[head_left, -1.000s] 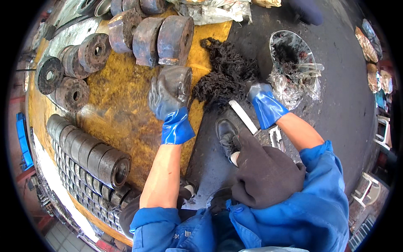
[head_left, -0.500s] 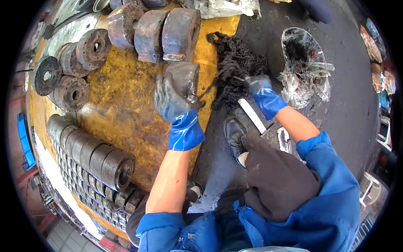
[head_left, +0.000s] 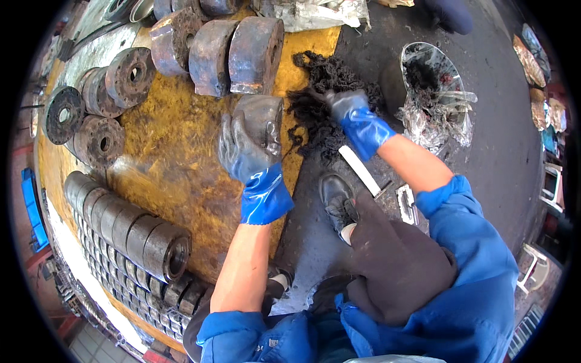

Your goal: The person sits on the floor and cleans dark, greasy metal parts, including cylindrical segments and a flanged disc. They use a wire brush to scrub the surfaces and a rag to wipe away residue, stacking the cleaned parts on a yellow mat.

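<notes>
At the lower left of the frame lies a row of dark metal rings [head_left: 127, 224], with a white strip [head_left: 358, 169] right of center. Farther, mid-frame, the gloved left hand [head_left: 245, 148] lays extended fingers against the left side of a rounded metal block [head_left: 260, 118], while the right hand [head_left: 350, 107] curls at a black fibrous heap [head_left: 327, 69], its grip unclear. Beyond, 3 thick rusty blocks [head_left: 257, 54] stand upper left, clear plastic [head_left: 426, 130] upper right.
</notes>
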The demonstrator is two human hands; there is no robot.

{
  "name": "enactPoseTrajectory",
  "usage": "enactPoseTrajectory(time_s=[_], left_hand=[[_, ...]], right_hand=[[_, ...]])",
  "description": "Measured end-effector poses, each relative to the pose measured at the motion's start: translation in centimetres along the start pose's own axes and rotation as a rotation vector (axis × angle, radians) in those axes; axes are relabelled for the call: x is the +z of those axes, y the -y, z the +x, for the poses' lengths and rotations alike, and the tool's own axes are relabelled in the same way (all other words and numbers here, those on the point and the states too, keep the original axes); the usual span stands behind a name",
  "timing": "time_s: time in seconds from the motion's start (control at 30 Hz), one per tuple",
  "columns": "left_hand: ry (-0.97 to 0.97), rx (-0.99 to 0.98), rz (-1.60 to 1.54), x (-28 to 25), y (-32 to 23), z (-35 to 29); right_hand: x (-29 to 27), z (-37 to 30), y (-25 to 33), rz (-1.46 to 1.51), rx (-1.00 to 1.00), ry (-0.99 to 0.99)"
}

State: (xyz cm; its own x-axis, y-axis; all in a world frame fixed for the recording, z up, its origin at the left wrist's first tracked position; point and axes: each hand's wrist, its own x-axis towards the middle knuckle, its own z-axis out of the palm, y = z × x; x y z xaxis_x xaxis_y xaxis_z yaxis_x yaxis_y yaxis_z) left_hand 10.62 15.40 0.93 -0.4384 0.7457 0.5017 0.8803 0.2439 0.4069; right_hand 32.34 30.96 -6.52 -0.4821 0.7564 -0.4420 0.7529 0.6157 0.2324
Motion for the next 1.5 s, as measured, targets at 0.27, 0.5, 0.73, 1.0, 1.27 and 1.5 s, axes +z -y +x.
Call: enactPoseTrajectory(time_s=[0.27,0.5,0.73,1.0,1.27,1.5], left_hand=[[-0.036,0.009,0.004,0.0,0.7,-0.4],[-0.033,0.018,-0.026,0.1,0.2,-0.1],[0.009,0.029,-0.012,-1.0,1.4,-1.1],[0.107,0.167,-0.039,-2.6,3.4,-3.6],[0.157,0.265,-0.090,-3.7,5.5,-5.0],[0.210,0.384,-0.159,-4.1,7.9,-4.2]], right_hand=[[-1.1,-0.5,-6.0,0.199,0.379,-0.001],[-1.1,-0.1,-1.9,0.129,0.151,-0.028],[-0.3,-1.1,-2.9,0.239,0.351,0.012],[5.5,-2.6,-1.4,0.251,0.279,-0.084],[8.5,-2.4,-1.6,0.360,0.267,-0.183],[9.7,-2.4,-1.4,0.235,0.253,-0.330]])
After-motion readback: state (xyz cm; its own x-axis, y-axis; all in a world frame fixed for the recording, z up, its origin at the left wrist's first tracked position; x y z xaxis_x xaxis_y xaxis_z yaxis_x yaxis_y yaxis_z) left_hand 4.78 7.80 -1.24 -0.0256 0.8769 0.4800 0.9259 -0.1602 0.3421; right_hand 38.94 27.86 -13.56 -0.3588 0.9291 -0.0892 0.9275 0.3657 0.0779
